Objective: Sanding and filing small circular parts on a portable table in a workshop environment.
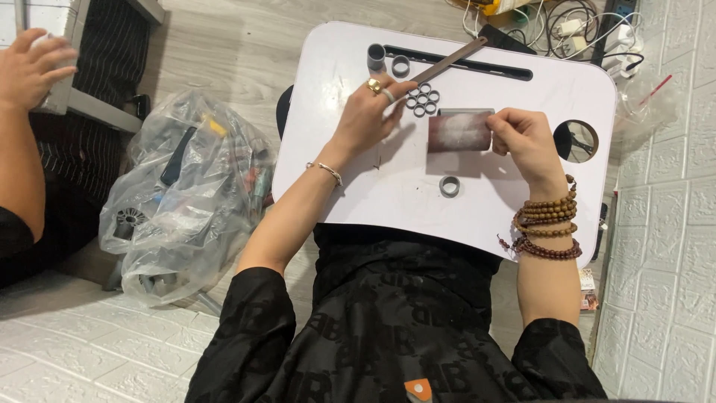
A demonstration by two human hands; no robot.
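Left hand (369, 112) is pinched shut round the near end of a long flat file (447, 62), whose shaft runs up and away to the right across the white bench (358, 186). Right hand (526, 138) is closed on the right edge of a brownish, dusty-looking sanding pad (459, 131), which sits at the middle of the bench, just below a cluster of small grey rings (423, 99) packed together like a honeycomb.

This looks like a smoothing step: the tool end and the left fingers sit right at the ring cluster, touching or almost touching it, with the pad held ready alongside. The next move would call for a steady pinch on the file and a light, level stroke, with the right hand keeping the pad from sliding.

Pose now: left forearm comes in on a diagonal from lower left, wrist bent and fingers curled. Right forearm rises nearly straight up the picture, beaded bracelets at the wrist, thumb and fingers clamped on the pad.

Elsewhere, a short grey tube (376, 56) and a loose ring (400, 66) stand near the far edge, and another ring (449, 186) lies alone nearer the body. Another person's hand (30, 67) shows at far left, well apart.
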